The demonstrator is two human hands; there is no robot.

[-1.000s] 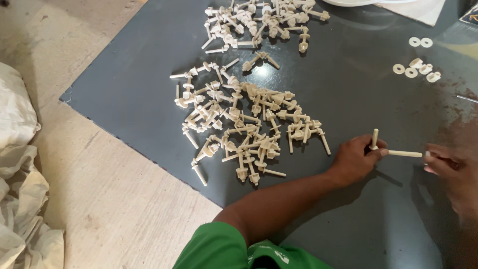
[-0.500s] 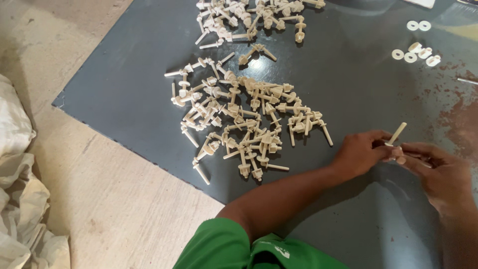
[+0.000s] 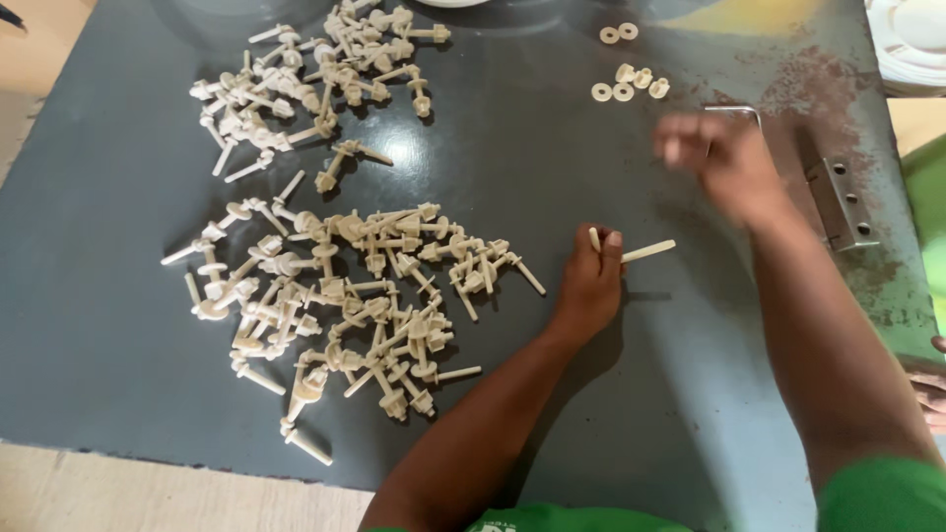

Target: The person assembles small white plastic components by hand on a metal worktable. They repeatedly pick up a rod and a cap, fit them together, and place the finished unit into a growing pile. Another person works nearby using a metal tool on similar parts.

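A thin cream plastic rod [image 3: 647, 251], judged light, stiff and slippery (best pinched near its end), is gripped by the closed fingers of the left hand [image 3: 591, 284] mid-table, while the blurred right hand [image 3: 717, 158], grip indiscernible, hovers toward the far right corner near small rings [image 3: 624, 83].

Bright, even light from above — pale glare on the dark worktop [image 3: 512, 148] near the top; soft shadows; the right hand [image 3: 724, 158] is motion-blurred.
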